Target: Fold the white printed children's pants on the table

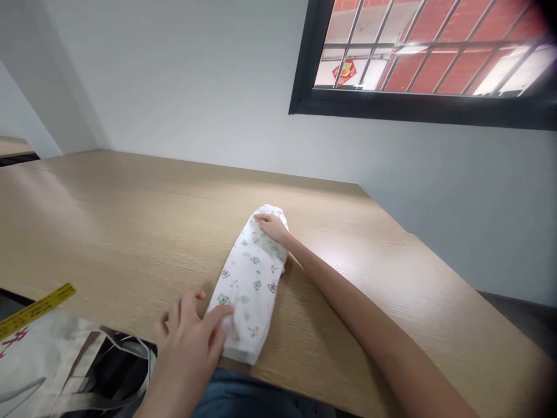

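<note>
Wooden counter (130, 232) fills mid-frame — a folded printed cloth (250, 284) lies at its lower centre. Left hand (189, 339) presses the cloth's near end, right hand (272, 226) the far end, fingers flat and spread, neither grip closed.

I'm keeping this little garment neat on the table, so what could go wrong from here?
The near end of the folded white cloth with small green printed motifs lies close to the edge of the light wooden table, so a nudge might slide it off. The left hand touches only its near corner and the right hand only the far end, so the middle may bunch. The cream tote bag below the edge could snag it.
</note>
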`<action>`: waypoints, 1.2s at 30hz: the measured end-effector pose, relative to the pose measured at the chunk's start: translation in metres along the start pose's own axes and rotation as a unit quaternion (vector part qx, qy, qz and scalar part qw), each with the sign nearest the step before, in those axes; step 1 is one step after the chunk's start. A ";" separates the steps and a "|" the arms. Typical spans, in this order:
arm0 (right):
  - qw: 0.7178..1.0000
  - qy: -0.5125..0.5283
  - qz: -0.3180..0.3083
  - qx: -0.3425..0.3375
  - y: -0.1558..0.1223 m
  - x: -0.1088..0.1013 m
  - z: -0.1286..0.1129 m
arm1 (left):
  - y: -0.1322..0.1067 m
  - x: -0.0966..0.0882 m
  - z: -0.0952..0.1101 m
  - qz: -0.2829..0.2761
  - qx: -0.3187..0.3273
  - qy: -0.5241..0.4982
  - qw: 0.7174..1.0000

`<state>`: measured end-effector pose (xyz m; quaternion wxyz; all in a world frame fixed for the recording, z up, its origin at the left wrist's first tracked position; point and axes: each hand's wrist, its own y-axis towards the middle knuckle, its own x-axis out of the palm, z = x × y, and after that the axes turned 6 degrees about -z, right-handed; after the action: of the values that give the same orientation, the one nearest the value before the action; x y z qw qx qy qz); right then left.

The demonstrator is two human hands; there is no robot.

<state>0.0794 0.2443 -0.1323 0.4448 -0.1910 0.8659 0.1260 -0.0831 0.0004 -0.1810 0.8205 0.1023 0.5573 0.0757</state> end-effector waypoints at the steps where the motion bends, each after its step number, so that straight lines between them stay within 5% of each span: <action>1: 1.000 0.001 0.006 0.001 -0.004 -0.004 0.003 | -0.003 0.001 0.007 -0.004 0.031 -0.010 0.999; 6: 1.000 0.026 -0.002 0.010 -0.032 -0.027 0.009 | 0.002 -0.009 0.038 -0.074 0.141 -0.066 0.985; 12: 0.990 0.079 -0.099 -0.057 -0.083 -0.032 -0.007 | 0.113 -0.004 0.049 -0.131 0.263 -0.055 0.954; 16: 0.998 -0.009 -0.035 -0.058 -0.091 -0.015 0.000 | 0.157 0.026 0.058 -0.148 0.312 -0.054 0.937; 19: 0.994 -0.088 -0.041 -0.049 -0.071 -0.008 0.015 | 0.132 0.032 0.063 -0.156 0.327 -0.048 0.931; 26: 0.953 -0.298 -0.023 -0.054 -0.015 -0.010 0.034 | 0.025 -0.005 0.047 -0.216 0.431 -0.093 0.871; 30: 0.947 -0.315 -0.031 -0.050 -0.008 -0.011 0.033 | 0.000 0.009 0.035 -0.111 0.466 -0.086 0.873; 36: 0.926 -0.366 -0.074 -0.044 -0.029 -0.015 0.008 | 0.000 0.024 0.037 0.039 0.488 -0.062 0.870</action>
<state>0.1063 0.2251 -0.1262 0.7304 -0.2145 0.6196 0.1915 -0.0397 0.0029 -0.1892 0.6955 0.5161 0.4663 -0.1801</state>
